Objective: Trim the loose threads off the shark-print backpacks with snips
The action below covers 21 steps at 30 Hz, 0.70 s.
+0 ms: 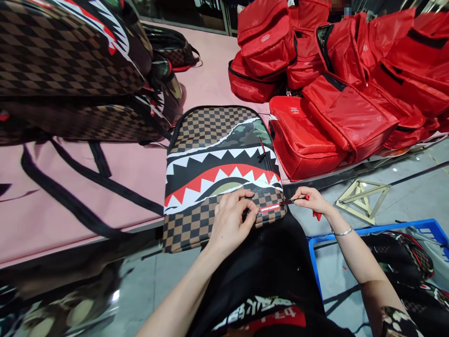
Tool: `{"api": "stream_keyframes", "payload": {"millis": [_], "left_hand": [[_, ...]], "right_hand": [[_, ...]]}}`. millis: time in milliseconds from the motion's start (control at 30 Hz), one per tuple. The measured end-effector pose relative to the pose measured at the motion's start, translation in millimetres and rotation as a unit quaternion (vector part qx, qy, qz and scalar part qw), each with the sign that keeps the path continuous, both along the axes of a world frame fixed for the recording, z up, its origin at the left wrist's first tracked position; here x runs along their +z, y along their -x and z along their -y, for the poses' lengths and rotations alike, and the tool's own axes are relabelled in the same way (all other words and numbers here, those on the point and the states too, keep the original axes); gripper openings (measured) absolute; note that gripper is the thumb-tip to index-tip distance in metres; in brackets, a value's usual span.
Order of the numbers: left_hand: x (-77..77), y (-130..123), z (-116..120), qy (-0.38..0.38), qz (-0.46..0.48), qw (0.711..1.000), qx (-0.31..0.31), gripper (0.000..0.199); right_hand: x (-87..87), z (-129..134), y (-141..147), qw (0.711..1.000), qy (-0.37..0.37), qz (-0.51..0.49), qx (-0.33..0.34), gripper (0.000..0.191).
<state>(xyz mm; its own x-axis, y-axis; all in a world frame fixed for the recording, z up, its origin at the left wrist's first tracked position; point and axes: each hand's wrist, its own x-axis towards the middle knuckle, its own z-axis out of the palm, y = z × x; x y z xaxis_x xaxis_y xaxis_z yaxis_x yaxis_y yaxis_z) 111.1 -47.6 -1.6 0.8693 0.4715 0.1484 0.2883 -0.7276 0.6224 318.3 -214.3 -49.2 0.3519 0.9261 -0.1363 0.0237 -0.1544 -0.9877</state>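
Observation:
A brown-and-black checkered backpack (196,224) with a shark-mouth print lies at the near edge of the pink table, its lower end toward my body. My left hand (231,217) rests on its lower front, thumb and index fingertip pinched together beside the red label (270,208). Whatever is between those fingertips is too small to make out. In my right hand (312,201) is a pair of red-handled scissors (289,201), the dark blades pointing left with their tip at the label's right end.
Checkered backpacks (70,61) are piled at left, black straps (105,182) trailing over the pink table (213,61). Several red bags (308,135) crowd the right side. A blue crate (315,267) holding dark bags stands on the floor at lower right, near a metal table foot (363,201).

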Motion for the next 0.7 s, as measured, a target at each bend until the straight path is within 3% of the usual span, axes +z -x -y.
{"api": "stream_keyframes", "payload": {"millis": [567,700], "left_hand": [[-0.3,-0.5,0.6,0.008,0.033,0.999,-0.002,0.018],[0.2,0.0,0.8,0.009,0.03,1.0,0.0,0.017]], "right_hand": [[4.2,-4.2,4.6,0.997,-0.004,0.074,-0.005,0.019],[2.6,-2.6,2.6,0.999,-0.007,0.052,0.003,0.021]]}}
